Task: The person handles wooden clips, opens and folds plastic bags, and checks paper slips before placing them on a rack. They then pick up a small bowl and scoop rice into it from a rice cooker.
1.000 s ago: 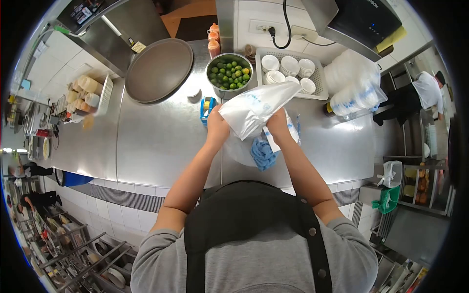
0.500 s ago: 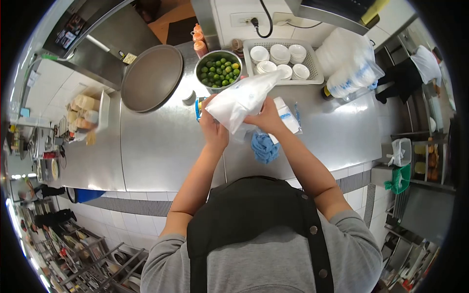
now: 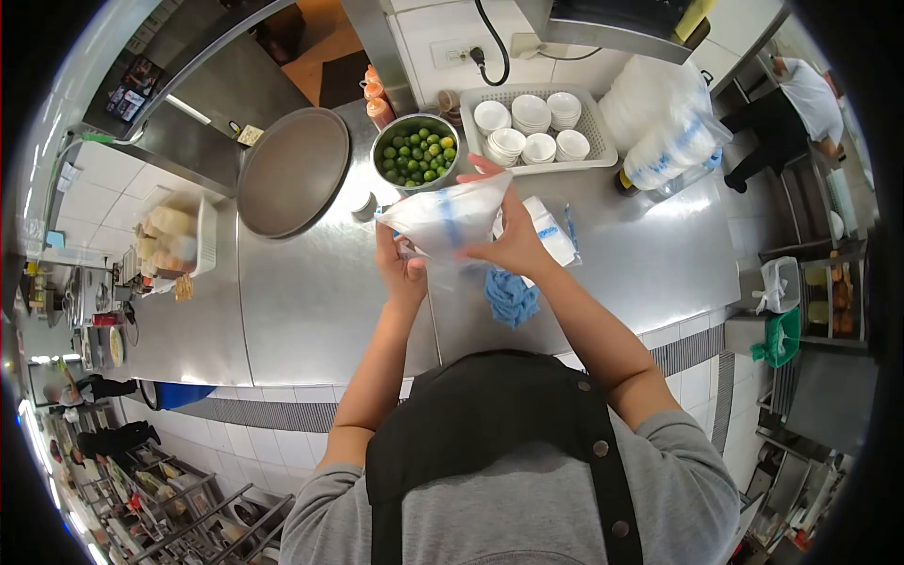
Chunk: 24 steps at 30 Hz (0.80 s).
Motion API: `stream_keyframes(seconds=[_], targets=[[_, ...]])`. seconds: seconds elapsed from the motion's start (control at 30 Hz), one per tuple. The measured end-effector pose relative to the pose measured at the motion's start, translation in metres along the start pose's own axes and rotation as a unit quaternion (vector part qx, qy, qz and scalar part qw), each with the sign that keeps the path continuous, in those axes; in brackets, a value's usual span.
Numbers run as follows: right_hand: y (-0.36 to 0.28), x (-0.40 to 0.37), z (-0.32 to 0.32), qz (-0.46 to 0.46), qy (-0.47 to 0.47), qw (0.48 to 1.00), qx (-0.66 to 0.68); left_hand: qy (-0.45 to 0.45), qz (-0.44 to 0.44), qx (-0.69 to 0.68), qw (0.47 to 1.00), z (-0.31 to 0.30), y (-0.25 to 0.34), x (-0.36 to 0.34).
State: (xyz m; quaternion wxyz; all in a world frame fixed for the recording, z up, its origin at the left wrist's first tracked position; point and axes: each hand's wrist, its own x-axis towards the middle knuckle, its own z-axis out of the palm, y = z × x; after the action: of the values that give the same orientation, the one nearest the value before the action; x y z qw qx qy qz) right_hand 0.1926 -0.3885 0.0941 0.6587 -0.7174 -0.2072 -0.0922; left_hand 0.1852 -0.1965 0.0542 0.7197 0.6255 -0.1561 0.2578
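Cloth (image 3: 511,299), blue and crumpled, is lying nearest me on the steel counter (image 3: 320,315). Above the counter, my left hand (image 3: 403,273) is gripping one end of a white plastic bag (image 3: 424,218); my right hand (image 3: 520,240) is holding the other, thumb and fingers spreading wide. I'm judging that light, even pressure is suiting the thin film best. The bag's long axis is running left to right, its right end pointing slightly away from me. Beyond, limes (image 3: 414,158) and stacked white cups (image 3: 531,113) are sitting.

Readable text: 0 | bag (image 3: 447,218), white packet (image 3: 554,235), wrapped stack (image 3: 667,155): blue marks, illegible
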Motion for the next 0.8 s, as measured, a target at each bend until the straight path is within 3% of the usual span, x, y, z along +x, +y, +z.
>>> stream_keyframes(seconds=[0.1,0.2,0.3,0.4,0.43,0.53,0.63,0.73,0.8], targets=[[0.019,-0.005,0.008,0.065,0.027,0.996,0.058,-0.029,-0.022,0.166,0.986,0.005,0.011,0.004],[0.021,-0.009,0.013,0.079,0.036,0.992,0.089,-0.062,-0.006,0.135,0.989,-0.001,-0.011,-0.003],[0.014,-0.025,0.006,0.005,0.032,0.984,-0.177,-0.078,-0.03,0.154,0.985,-0.01,-0.012,-0.014],[0.041,-0.081,0.005,0.015,0.059,0.967,-0.248,-0.013,0.013,0.189,0.982,-0.031,-0.013,-0.022],[0.045,-0.102,0.002,0.008,0.064,0.96,-0.273,-0.003,-0.03,0.158,0.987,-0.036,-0.008,-0.023],[0.067,-0.164,-0.004,0.036,-0.088,0.884,-0.459,0.053,-0.132,0.117,0.983,-0.04,0.026,-0.023],[0.058,-0.179,0.004,0.093,-0.095,0.865,-0.483,0.099,-0.129,0.093,0.982,-0.028,0.04,-0.021],[0.028,-0.142,0.001,0.109,-0.092,0.937,-0.319,0.068,-0.102,0.053,0.991,-0.011,0.057,-0.021],[-0.005,-0.111,0.0,0.109,-0.1,0.984,-0.1,0.018,-0.04,0.081,0.996,0.0,0.065,-0.027]])
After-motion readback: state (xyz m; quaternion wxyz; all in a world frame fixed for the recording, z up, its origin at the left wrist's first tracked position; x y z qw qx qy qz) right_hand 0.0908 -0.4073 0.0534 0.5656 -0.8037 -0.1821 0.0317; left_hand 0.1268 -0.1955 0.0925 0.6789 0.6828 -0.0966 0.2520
